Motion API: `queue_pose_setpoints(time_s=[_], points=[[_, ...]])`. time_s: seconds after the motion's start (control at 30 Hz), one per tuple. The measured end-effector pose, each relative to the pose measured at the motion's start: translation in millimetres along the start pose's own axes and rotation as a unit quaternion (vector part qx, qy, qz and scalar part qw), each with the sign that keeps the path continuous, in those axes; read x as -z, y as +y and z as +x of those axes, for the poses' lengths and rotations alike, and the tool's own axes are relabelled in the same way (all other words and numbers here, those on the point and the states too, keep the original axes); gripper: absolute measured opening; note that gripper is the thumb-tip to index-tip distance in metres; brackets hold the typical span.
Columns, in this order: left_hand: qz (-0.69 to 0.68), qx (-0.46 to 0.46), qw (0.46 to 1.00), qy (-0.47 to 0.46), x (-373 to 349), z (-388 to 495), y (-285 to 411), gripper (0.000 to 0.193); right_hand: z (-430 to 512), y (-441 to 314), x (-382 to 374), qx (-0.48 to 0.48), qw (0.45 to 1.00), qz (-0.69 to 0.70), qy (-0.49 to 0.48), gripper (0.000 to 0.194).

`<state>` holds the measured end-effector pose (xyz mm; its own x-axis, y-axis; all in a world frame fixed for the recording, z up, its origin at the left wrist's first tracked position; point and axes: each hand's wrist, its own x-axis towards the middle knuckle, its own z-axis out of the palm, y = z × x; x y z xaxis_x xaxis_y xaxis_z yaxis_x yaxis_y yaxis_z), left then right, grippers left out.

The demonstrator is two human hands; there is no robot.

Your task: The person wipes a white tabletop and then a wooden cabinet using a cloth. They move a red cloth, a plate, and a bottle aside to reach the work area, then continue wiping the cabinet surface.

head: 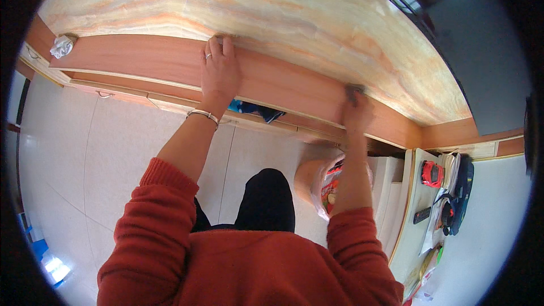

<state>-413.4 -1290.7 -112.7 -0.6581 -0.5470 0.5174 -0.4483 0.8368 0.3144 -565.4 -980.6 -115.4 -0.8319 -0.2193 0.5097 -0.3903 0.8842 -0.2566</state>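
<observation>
My left hand (221, 68), with a ring and a bracelet, rests on a long reddish-brown wooden shelf (144, 57). Its fingertips touch the shelf's back edge, where the marble-patterned wall panel (238, 4) begins; nothing is plainly held there. Farther right, my right hand (358, 112) is blurred. It grips a small dark object (354, 89) against the back of the shelf; what this object is cannot be made out. A crumpled white tissue or cloth (62, 46) lies at the shelf's left end.
Below the shelf, drawers (112, 92) and dark blue fabric (267, 112) show. A lined bin (308, 178) with packaging stands under my right forearm. On the right, a cabinet top (418, 238) carries a red toy car (432, 174) and a remote control (422, 215). A dark screen (471, 59) overhangs upper right.
</observation>
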Motion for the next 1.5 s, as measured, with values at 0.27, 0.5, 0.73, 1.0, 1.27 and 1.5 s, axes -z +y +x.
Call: queue_pose_setpoints(time_s=[0.27,0.5,0.73,1.0,1.27,1.5], points=[[-0.04,-0.013,0.998,0.05,2.6,1.2,0.8,0.07,-20.2,-182.0,-24.5,0.269,0.922,0.253,-0.12,0.031],[-0.05,-0.034,0.996,0.073,-5.7,0.5,-1.0,0.072,104.0,-144.7,55.4,0.197,0.856,0.195,0.436,0.04],[-0.075,-0.03,0.992,0.094,-9.7,-2.2,-3.7,0.072,90.6,-178.2,-0.8,0.433,0.842,0.094,0.308,0.04],[-0.058,0.001,0.996,0.07,-8.1,-1.0,-4.1,0.071,47.4,-148.6,-4.6,0.394,0.894,0.089,0.194,0.034],[-0.079,0.0,0.995,0.068,-1.9,-1.2,-3.9,0.069,101.1,-232.9,21.4,0.29,0.84,0.127,0.44,0.036],[-0.126,0.04,0.988,0.082,-2.9,-3.4,-3.5,0.065,48.2,-191.3,-37.2,0.499,0.855,0.08,0.117,0.029]])
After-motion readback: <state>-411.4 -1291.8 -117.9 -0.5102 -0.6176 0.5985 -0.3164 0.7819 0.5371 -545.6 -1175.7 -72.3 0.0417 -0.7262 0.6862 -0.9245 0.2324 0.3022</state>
